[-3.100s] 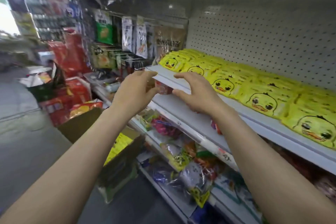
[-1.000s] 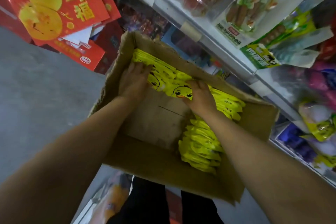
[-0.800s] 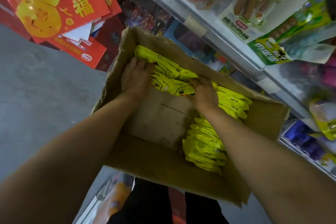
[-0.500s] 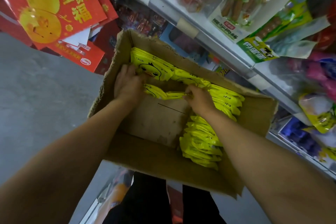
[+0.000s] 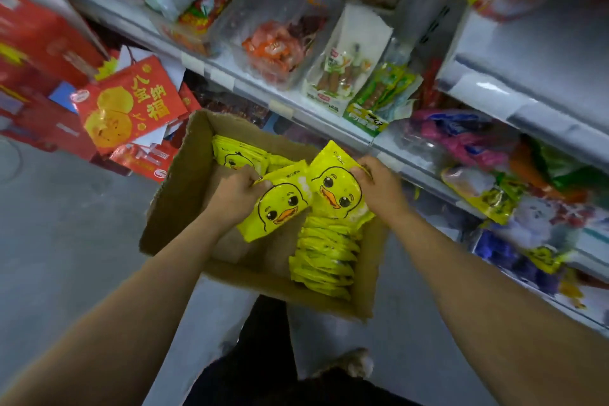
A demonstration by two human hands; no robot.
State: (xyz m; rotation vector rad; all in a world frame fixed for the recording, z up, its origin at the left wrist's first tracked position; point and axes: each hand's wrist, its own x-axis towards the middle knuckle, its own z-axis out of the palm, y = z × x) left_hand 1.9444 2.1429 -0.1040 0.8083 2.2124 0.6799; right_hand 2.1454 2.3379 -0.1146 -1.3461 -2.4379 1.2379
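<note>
Two tight holds, tops toward shelf (image 5: 298,116): left duck packet (image 5: 280,208) in left grip (image 5: 234,198), right duck packet (image 5: 336,193) in right grip (image 5: 382,186).

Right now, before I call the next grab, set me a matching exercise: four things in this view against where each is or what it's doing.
Things:
1. left hand
2. right hand
3. cardboard box
4. red gift box

States:
A. contains the stacked yellow packets
B. grips the upper duck packet, nearly upright
C. lies to the left of the carton
D. grips the lower duck packet, tilted

Pairs: 1-D, 2-B, 3-A, 4-C
</note>
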